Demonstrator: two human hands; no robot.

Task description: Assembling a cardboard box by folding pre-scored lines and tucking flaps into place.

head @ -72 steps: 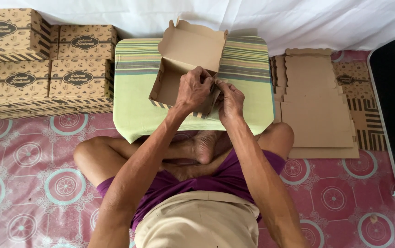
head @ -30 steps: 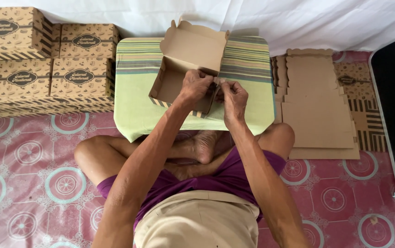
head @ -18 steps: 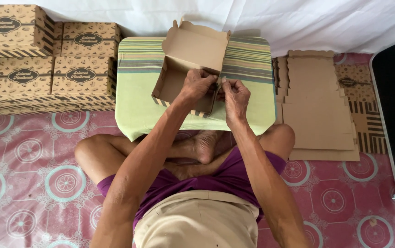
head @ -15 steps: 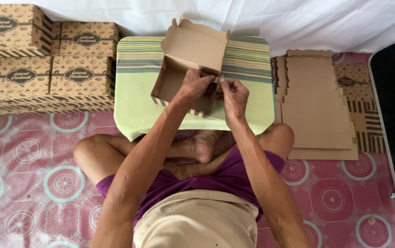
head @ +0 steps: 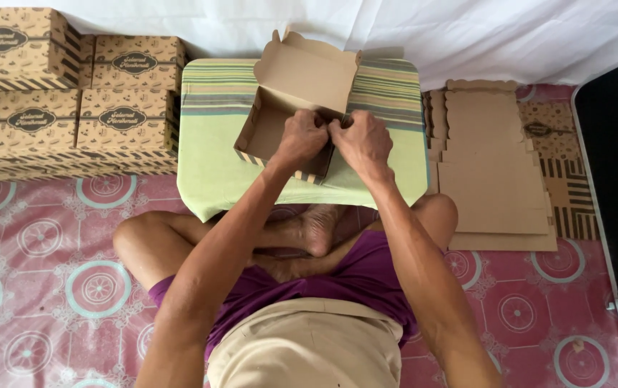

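- Brown cardboard box, half folded, lid flap standing up, sits on a small low table draped in a green and yellow striped cloth, toward the far middle of the tabletop.
- Left hand: fingers curled and pinching the box's near right corner wall, just beside the right hand.
- Right hand: fingers closed on the same corner from the right side; knuckles of both hands touching or nearly so; exact fold under the fingers hidden.
- Person seated cross-legged on a pink floor mat with round patterns, knees under the table edge.
- Left of table: stack of finished printed brown boxes with striped edges, against a white cloth backdrop.
- Right of table: pile of flat unfolded cardboard blanks, just beside the table.
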